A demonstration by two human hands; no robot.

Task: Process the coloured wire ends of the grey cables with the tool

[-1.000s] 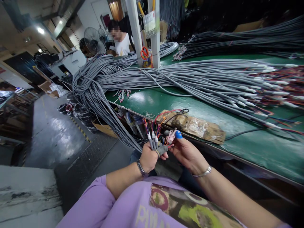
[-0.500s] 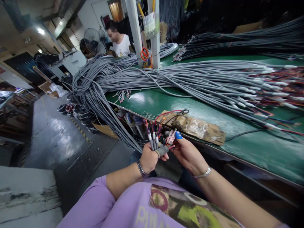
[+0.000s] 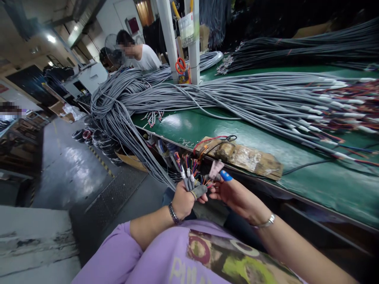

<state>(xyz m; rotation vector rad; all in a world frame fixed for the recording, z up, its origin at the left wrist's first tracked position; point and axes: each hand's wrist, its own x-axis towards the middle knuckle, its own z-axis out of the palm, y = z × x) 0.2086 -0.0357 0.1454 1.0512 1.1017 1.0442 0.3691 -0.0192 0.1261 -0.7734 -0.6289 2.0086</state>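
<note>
My left hand (image 3: 184, 200) is wrapped round several grey cables (image 3: 186, 182). Their white-banded ends point up and fan out into bare-tipped coloured wires (image 3: 194, 163). A grey finger cover sits on one of its fingers. Just right of these wire ends, my right hand (image 3: 232, 193), with blue tape on the thumb, pinches a small pale pink piece (image 3: 216, 169) between thumb and forefinger. What kind of piece it is cannot be made out; it is slightly blurred. The other fingers of that hand curl close to the loose wires.
A taped wooden board (image 3: 245, 157) with red and black leads lies at the edge of the green table (image 3: 310, 181). A large bundle of grey cables (image 3: 166, 96) crosses the table and hangs over its left end. Orange-handled scissors (image 3: 180, 66) hang at a post. A person (image 3: 145, 57) sits behind.
My right hand has shifted slightly right and down with the pink piece, which has turned. My left hand has moved a little left with the cables. The person behind leans further down and left.
</note>
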